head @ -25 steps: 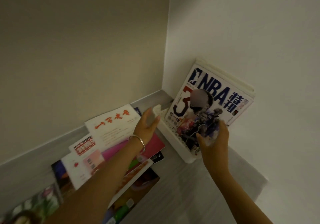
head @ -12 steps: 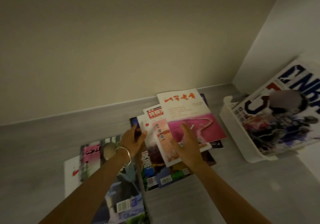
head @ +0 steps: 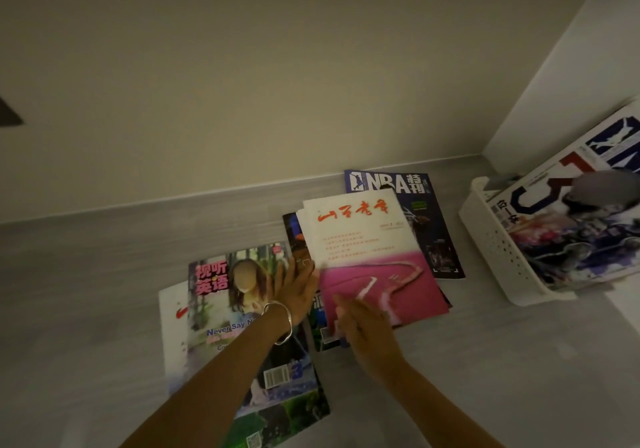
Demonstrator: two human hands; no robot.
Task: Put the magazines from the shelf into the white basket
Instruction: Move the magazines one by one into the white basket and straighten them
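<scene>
Several magazines lie spread on the grey shelf (head: 104, 274). On top of the middle pile is a white-and-pink magazine (head: 367, 257) with red characters; an NBA magazine (head: 426, 212) lies under it behind. My left hand (head: 294, 288), a silver bangle on its wrist, rests flat with fingers apart at the pink magazine's left edge. My right hand (head: 363, 326) lies on its near pink corner, fingers spread. A green English-study magazine (head: 235, 309) is at the left. The white basket (head: 498, 253) at the right holds an NBA magazine (head: 581, 226) leaning on the side wall.
The shelf ends at a beige back wall (head: 277, 84) and a white side wall (head: 571, 67) on the right. A white magazine with a red swoosh (head: 175, 312) sticks out beneath the green one. Bare grey shelf surface stretches to the left and in front.
Both hands left the basket and its NBA magazine and came to the middle pile. The view swung left. The hands now rest on the white-and-pink magazine, which has shifted slightly.
</scene>
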